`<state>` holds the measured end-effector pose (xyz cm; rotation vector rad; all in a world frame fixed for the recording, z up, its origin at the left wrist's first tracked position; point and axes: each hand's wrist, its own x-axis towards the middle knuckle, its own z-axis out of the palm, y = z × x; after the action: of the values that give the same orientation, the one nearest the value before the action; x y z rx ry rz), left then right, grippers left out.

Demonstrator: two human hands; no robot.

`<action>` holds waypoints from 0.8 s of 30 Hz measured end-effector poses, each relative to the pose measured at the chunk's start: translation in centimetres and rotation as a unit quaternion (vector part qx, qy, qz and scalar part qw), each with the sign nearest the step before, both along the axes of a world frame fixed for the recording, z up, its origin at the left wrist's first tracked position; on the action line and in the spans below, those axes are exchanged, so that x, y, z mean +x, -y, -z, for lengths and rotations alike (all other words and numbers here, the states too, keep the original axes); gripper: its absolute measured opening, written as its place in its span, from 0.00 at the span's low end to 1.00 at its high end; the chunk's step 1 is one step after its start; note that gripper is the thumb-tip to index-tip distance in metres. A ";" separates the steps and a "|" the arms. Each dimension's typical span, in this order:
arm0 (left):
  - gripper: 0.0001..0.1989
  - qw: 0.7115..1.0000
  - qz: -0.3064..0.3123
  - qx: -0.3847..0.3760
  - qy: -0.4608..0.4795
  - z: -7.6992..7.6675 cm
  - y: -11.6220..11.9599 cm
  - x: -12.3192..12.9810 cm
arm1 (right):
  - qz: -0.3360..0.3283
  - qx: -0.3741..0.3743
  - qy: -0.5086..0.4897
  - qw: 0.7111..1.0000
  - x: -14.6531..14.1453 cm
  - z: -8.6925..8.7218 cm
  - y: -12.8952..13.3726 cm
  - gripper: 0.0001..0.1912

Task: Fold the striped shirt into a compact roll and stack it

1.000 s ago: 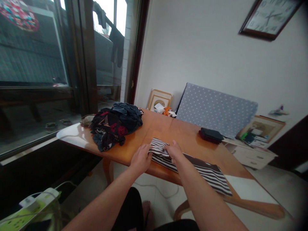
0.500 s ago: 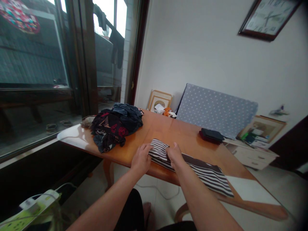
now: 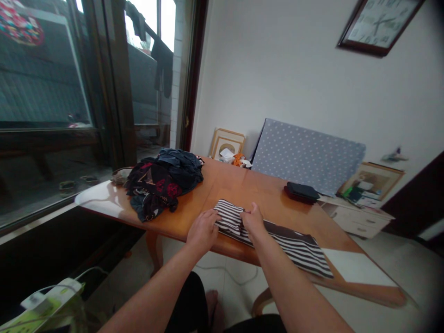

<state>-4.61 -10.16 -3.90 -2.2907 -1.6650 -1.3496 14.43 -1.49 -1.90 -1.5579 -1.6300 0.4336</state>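
Tabletop point(image 3: 227, 180) carries it all; blue dotted cover point(image 3: 308, 150) stands behind the far edge. Clothes pile point(image 3: 166, 178), dark and crumpled, at left end, apart from the left hand. Striped cloth point(image 3: 300, 252) lies lengthwise along near edge; its left end is already doubled back into a short flap, so that end looks thicker and the cloth shorter. Right forearm point(image 3: 287, 275) crosses over and hides its middle. White sheet point(image 3: 359, 266) by near right corner, just beside the cloth's right end. Dark folded stack point(image 3: 301, 192) toward far edge, right half, well apart. Right hand point(image 3: 253, 221) pinches flap's right edge. Left hand point(image 3: 202, 231) has fingers on flap's left edge; can't tell if pinched or only pressing.
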 end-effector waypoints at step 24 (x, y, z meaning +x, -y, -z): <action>0.14 0.999 -0.006 0.027 -0.031 -0.2 0.2 0.3 | -0.206 -0.083 0.338 0.914 0.9 -2.6 6.6 0.43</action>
<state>-4.32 -10.35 -3.68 -2.2656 -1.6006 -1.2918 15.34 -8.11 0.74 -1.5802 -2.5405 0.2605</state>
